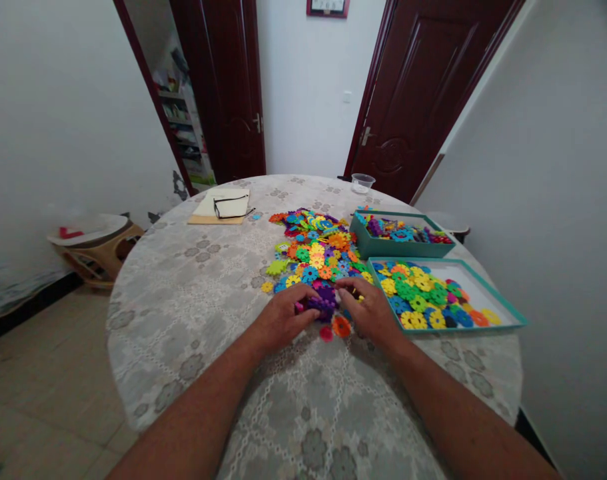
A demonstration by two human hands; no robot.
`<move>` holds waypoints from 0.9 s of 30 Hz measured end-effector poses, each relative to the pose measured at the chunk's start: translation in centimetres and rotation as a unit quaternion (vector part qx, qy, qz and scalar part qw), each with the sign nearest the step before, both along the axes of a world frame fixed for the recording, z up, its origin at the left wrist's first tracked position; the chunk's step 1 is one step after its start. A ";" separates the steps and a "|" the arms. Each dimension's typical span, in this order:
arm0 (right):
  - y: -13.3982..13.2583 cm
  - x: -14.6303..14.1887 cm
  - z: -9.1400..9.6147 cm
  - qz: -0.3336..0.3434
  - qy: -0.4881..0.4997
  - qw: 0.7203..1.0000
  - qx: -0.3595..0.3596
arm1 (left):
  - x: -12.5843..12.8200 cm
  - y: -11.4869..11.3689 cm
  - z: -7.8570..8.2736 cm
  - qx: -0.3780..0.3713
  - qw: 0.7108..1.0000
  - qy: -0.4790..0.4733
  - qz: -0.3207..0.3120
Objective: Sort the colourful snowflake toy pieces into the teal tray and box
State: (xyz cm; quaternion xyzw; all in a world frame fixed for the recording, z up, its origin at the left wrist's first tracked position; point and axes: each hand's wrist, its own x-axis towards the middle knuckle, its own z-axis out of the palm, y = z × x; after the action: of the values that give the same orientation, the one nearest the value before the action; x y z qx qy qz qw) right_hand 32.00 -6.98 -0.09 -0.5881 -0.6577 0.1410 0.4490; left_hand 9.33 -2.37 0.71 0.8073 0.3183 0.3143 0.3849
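Observation:
My left hand point(289, 315) is closed around purple notched plastic discs point(325, 304), with a bit of pink showing by the fingers. Close on their right side is my right hand point(366, 308), its fingers curled; a small yellow piece shows near them, and I cannot make out what they grip. An orange notched disc point(341, 327) and a pink disc point(326, 334) lie on the tablecloth just below the hands. Beyond the fingers spreads a heap of many-coloured notched discs point(317, 255).
To the right lies a shallow teal-rimmed tray point(498, 300) of sorted discs, with a deeper teal box point(408, 249) of pieces behind it. A clear plastic bowl point(362, 183) stands at the far edge. Glasses point(232, 215) rest on a notebook point(203, 212) at the left.

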 end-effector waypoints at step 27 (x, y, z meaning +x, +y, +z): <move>-0.9 0.0 -0.9 0.078 -0.317 0.945 -0.033 | 0.4 0.1 -0.5 0.027 0.994 0.007 0.107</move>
State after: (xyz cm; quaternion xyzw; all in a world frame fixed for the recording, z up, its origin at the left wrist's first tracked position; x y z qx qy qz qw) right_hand 32.03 -7.87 -0.99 -0.5640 -0.8047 0.0039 0.1854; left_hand 9.74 -2.32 0.24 0.7808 0.3971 0.3566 0.3248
